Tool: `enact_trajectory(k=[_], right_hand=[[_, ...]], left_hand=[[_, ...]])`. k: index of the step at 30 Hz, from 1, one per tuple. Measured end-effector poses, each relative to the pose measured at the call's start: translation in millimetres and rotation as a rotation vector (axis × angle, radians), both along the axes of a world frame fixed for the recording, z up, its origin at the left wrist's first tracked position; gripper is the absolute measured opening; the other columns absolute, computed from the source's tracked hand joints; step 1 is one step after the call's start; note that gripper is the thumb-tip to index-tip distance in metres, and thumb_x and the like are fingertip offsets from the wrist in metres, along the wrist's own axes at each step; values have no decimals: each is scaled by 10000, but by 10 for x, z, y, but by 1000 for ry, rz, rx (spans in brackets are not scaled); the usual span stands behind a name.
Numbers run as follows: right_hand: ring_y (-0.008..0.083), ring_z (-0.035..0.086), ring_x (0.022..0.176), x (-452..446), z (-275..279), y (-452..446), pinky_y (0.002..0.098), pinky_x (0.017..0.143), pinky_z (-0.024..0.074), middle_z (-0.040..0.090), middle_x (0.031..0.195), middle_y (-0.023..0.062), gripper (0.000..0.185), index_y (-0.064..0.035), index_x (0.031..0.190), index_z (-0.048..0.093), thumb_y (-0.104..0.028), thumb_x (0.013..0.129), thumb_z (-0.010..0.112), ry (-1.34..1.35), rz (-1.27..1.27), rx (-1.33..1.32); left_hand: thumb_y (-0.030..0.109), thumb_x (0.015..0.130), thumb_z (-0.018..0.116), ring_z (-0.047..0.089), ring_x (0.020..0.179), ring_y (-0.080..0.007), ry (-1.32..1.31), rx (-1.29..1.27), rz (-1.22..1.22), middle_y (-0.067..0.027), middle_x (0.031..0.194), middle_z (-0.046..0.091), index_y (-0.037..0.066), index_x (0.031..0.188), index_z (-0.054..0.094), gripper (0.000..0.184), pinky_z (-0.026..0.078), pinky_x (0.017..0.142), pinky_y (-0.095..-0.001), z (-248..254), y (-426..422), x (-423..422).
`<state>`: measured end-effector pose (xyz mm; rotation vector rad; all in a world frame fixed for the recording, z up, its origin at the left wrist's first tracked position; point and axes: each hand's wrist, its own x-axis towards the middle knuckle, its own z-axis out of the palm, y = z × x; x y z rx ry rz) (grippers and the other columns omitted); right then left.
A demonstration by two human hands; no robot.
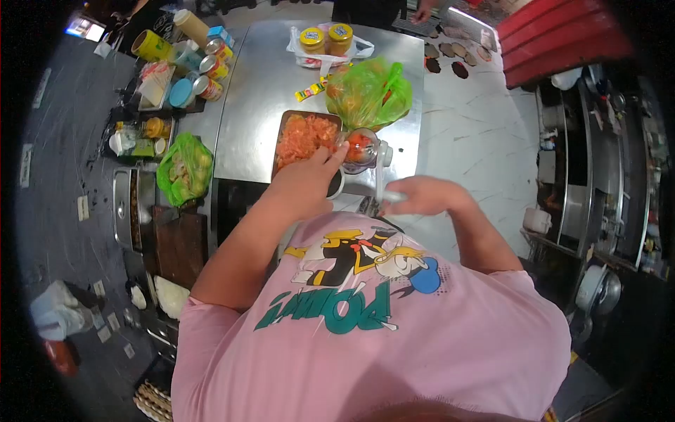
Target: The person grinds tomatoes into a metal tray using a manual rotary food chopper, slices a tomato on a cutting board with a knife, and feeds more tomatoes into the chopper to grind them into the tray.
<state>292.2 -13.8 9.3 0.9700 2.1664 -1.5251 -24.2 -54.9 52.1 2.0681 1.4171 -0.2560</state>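
Note:
A hand-crank grinder (361, 160) stands near the front edge of the metal table, with red pieces (362, 147) showing in its clear top. My left hand (309, 181) grips its left side, the fingers at the clear rim and the thumb lower down by a round white-rimmed part (339, 186). Closed round the white crank handle (395, 197) on the right, my right hand (420, 195) is slightly blurred. Left of the grinder, a brown tray (276, 151) holds ground reddish meat (306, 138), partly behind my left fingers.
A green bag of produce (369, 95) lies just beyond the grinder, near small yellow packets (309, 92). Two yellow-lidded jars (325, 40) stand on a white bag. Cans (211, 67) and another green bag (184, 169) are left. Another person's hand (422, 12) shows at the far edge.

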Motion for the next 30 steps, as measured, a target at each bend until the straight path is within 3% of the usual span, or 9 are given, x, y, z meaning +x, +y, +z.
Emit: enact_trajectory(k=[5, 8, 11, 12, 15, 17, 19, 24, 30], right_hand=[[170, 651, 768, 79, 217, 615, 343, 691, 524, 705, 922, 33, 343, -81, 1197, 743, -333, 978, 821, 95, -490, 330], [97, 590, 682, 85, -37, 908, 294, 604, 465, 659, 861, -14, 335, -102, 1211, 735, -307, 965, 837, -22, -778, 297], [151, 617, 688, 70, -418, 898, 345, 619, 500, 675, 847, 32, 536, -86, 1340, 703, -369, 922, 884, 33, -989, 207], [175, 666, 730, 98, -605, 906, 368, 645, 534, 727, 902, 74, 594, -82, 1401, 671, -377, 931, 880, -30, -1011, 199], [214, 728, 798, 109, -999, 725, 390, 709, 585, 785, 1003, 147, 580, -78, 1426, 675, -358, 949, 849, -231, -875, 344], [197, 699, 719, 378, -1653, 594, 375, 645, 580, 770, 971, 131, 655, -37, 1482, 648, -376, 959, 851, -213, -755, 285], [197, 709, 723, 321, -1655, 404, 378, 646, 587, 778, 988, 138, 703, -11, 1479, 649, -423, 950, 862, -408, -529, 141], [149, 657, 681, 86, -955, -168, 356, 620, 555, 685, 768, 49, 510, -33, 1140, 741, -499, 960, 841, -488, -344, -158], [112, 586, 660, 10, 173, -182, 300, 638, 490, 617, 741, -11, 365, -65, 1065, 741, -416, 996, 817, -332, -461, -305]], left_hand=[[218, 793, 893, 690, 1255, -417, -111, 11, -55, -208, 1449, 574, 162, 1784, 255, 1180, 589, 1030, -510, -133, 18, -393], [205, 818, 899, 700, 1254, -382, -374, 109, 161, -192, 1502, 578, 135, 1670, 469, 957, 579, 1056, -468, -294, -149, -1059], [210, 820, 914, 635, 1366, -382, -289, 47, 480, -224, 1476, 588, 93, 1591, 546, 863, 503, 1172, -439, -265, -582, -1924], [232, 813, 925, 613, 1387, -395, -227, 178, 514, -231, 1499, 585, 85, 1586, 549, 872, 482, 1194, -459, -516, -835, -2315], [303, 802, 930, 584, 1402, -440, -27, 182, 818, -246, 1505, 573, 85, 1584, 552, 896, 487, 1191, -506, -1021, -1684, -3319], [348, 802, 918, 568, 1408, -463, 140, 185, 980, -254, 1514, 548, 102, 1609, 530, 930, 501, 1176, -526, -1383, -2278, -3893], [392, 802, 924, 548, 1426, -486, 294, 126, 1168, -274, 1567, 500, 102, 1642, 499, 985, 499, 1180, -533, -1496, -2707, -4169], [434, 870, 912, 497, 1472, -525, 430, 32, 1399, -312, 1656, 403, 98, 1687, 438, 1003, 494, 1185, -561, -1813, -3314, -4478], [434, 918, 886, 466, 1500, -528, 415, 4, 1432, -330, 1707, 311, 132, 1745, 332, 1040, 497, 1185, -571, -1961, -3473, -4622]])
